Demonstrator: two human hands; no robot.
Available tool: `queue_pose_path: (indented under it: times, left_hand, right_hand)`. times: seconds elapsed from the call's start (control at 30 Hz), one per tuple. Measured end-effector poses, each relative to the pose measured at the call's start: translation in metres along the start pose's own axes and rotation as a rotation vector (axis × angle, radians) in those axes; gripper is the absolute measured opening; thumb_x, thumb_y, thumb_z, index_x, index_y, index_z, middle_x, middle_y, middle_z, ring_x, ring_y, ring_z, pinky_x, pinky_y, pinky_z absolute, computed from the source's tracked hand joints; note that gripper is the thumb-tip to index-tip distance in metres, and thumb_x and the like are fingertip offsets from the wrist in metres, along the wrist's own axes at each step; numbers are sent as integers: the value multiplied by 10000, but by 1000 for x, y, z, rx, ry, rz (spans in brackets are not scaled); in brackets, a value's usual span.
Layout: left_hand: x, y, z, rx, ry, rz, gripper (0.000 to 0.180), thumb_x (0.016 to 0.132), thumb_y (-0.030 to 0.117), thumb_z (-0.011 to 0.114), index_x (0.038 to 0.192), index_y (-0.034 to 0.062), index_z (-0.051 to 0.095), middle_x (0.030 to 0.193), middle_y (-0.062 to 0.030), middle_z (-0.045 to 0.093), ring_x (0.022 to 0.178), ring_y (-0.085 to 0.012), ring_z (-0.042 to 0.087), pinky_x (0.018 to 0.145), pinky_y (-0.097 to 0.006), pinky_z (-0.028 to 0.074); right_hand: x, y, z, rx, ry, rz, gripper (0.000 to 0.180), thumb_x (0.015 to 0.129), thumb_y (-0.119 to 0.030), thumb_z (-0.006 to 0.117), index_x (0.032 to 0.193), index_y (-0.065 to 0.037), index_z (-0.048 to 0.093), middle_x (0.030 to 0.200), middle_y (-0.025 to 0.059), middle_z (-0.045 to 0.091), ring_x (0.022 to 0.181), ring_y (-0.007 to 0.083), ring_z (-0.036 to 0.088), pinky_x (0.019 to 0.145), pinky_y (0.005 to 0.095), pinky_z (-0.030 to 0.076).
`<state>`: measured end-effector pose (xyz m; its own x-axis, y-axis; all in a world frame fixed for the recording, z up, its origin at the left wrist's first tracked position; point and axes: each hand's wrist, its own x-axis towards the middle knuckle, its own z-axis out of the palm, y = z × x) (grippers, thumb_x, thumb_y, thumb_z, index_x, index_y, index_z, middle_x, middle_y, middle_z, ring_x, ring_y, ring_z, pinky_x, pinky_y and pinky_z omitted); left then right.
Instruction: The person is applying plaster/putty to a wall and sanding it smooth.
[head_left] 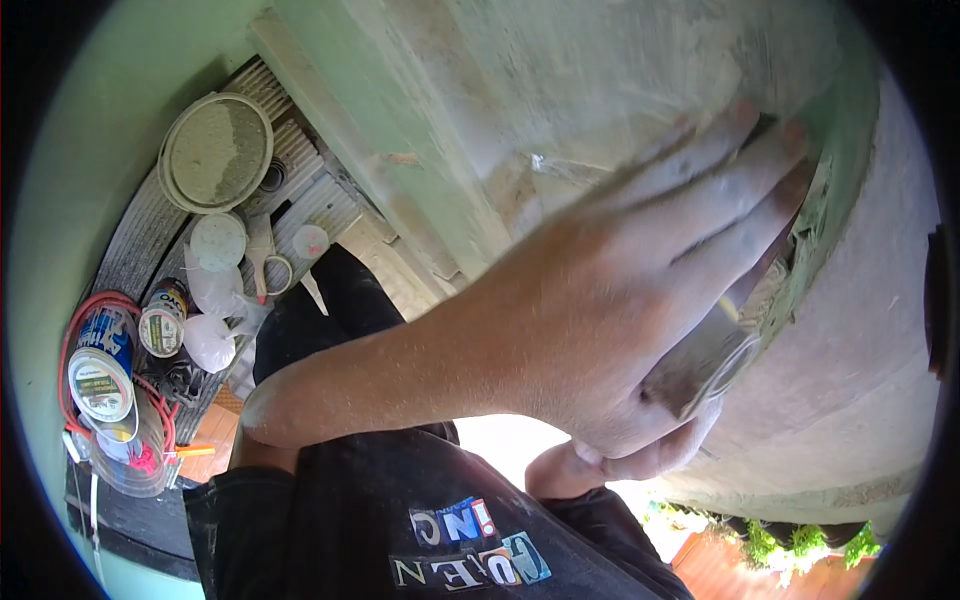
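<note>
My left arm reaches up and right across the view, its skin dusty. My left hand (640,270) lies with long, stretched fingers over a pale green panel (430,120) smeared with whitish filler. A curled grey-white sheet (712,365), which looks like sandpaper, sticks out between its palm and thumb side. Dark edges of it seem to show by the fingertips. Below, part of my right arm or hand (563,472) shows beside the dark shirt; its fingers are hidden or cannot be told apart from the left hand's.
On a weathered slatted bench (135,225) at left stand a bucket of grey-white compound (216,152), a round white tub (218,241), tied plastic bags (210,342), a small can (163,320), a blue-labelled can (102,375), scissors (270,270) and a red hose (66,370). A pale curved surface (840,370) bounds the right.
</note>
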<state>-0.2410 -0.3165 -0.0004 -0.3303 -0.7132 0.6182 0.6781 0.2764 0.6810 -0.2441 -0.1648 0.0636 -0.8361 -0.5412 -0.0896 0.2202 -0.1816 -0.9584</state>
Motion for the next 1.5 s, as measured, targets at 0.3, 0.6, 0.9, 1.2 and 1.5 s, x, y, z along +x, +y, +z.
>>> queue_pose_path:
  times: [0.3,0.6,0.9,1.2,1.5]
  left_hand:
    - [-6,0,-1,40,-89,-97,870,626,286,711,1348,-138,475,1490,-294,375,1410,-445,347,1187,-547,284]
    - [3,2,-2,3,-99,-98,942,557,266,710,1362,-154,460,1508,-323,343,1443,-451,299,1208,-515,253]
    - [0,8,-12,58,-263,-142,989,590,244,735,1438,-124,386,1540,-310,303,1458,-425,290,1209,-513,233]
    - [9,5,-14,95,-171,-65,971,623,234,739,1456,-97,366,1550,-274,307,1454,-428,297,1195,-535,264]
    - [13,7,-15,200,-227,-78,953,618,209,731,1441,-106,369,1546,-275,311,1443,-433,312,1187,-539,280]
  right_hand:
    - [26,6,18,151,-186,36,635,949,-289,548,1448,40,334,1353,238,489,1226,315,538,1043,408,428]
    - [27,15,19,77,-147,15,715,969,-361,534,1486,64,281,1428,246,446,1289,301,500,1079,401,399]
    - [10,11,3,-341,124,73,757,911,-481,594,1402,56,388,1291,214,544,1152,294,591,985,384,481]
    - [13,10,5,-160,130,131,768,895,-427,654,1421,52,365,1304,222,533,1182,311,575,1021,406,475]
    - [6,13,9,-171,138,150,651,943,-352,592,1416,43,381,1312,179,538,1193,268,570,1044,393,452]
